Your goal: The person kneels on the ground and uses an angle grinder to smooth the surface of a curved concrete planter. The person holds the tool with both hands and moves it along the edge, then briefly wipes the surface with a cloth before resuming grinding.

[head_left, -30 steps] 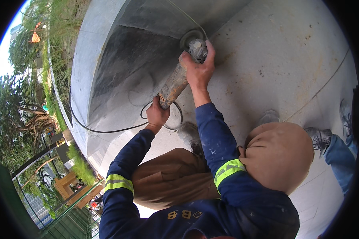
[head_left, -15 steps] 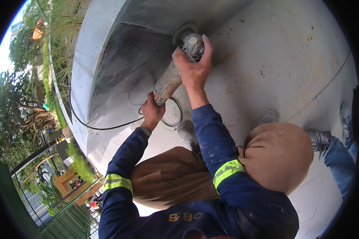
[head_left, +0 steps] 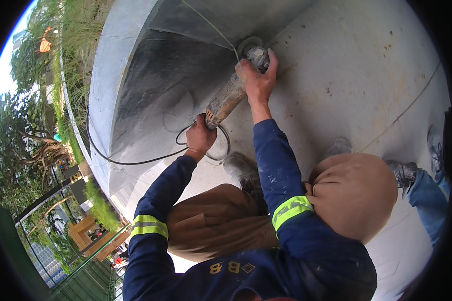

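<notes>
Both hands hold a dusty angle grinder (head_left: 226,100), tilted with its head to the upper right. My left hand (head_left: 201,136) is closed round its rear end, where the black cord (head_left: 125,163) comes out. Up by the gear head, my right hand (head_left: 260,85) grips the front of the body, thumb and fingers on either side. The round disc (head_left: 249,44) lies at the foot of the dark grey wall face (head_left: 171,70), close to the corner with the concrete floor. Whether the disc touches the surface is hard to tell.
The cord loops beside my boot (head_left: 241,168) and runs left over the pale wall edge (head_left: 113,75). At the right stands another person's leg in blue jeans (head_left: 427,200) with dark shoes. Plants (head_left: 80,55) and a green fence (head_left: 85,281) lie to the left.
Hands and grinder have shifted a little to the right along the wall's foot. A thin pale streak now shows running from the top of the view down to the grinder's head.
</notes>
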The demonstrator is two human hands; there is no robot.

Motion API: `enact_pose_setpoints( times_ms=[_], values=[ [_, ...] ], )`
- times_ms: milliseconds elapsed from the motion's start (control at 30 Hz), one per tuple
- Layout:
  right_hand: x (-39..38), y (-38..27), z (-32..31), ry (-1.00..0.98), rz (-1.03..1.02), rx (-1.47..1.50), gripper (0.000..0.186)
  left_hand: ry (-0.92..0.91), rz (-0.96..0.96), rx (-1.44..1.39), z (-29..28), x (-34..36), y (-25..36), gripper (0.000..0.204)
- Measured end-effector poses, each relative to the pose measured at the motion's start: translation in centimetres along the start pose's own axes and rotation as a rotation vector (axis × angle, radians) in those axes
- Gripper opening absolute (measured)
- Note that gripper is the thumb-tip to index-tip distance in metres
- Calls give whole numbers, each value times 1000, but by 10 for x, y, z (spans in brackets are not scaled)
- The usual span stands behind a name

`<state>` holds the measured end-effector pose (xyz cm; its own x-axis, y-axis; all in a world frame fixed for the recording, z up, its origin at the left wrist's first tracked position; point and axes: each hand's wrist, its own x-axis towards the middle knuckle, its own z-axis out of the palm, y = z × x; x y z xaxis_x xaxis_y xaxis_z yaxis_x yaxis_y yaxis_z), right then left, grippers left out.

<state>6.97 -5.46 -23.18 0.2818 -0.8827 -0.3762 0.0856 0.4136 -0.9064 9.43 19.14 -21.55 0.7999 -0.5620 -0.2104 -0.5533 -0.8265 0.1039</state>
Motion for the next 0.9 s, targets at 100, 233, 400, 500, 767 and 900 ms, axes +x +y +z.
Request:
enact_pose_setpoints(
  times_ms=[100,233,400,500,767,900],
  values=[
    [2,8,-1,-3,-29,-16,79,-33,-46,1,3,-2,3,48],
    [-8,-11,4,-37,-44,44,79,24,-50,-32,0,-1,0,47],
    [-6,13,1,0,-29,-20,77,-57,-93,2,-2,-7,3,46],
    [-17,-1,4,-24,-67,-38,75,-15,-95,-45,-2,-14,-1,46],
    [-17,4,3,-13,-43,-49,76,-28,-79,-24,4,-15,-10,46],
    [-25,4,6,-15,-46,-9,77,-12,-55,-36,-3,-11,-16,45]
  ],
)
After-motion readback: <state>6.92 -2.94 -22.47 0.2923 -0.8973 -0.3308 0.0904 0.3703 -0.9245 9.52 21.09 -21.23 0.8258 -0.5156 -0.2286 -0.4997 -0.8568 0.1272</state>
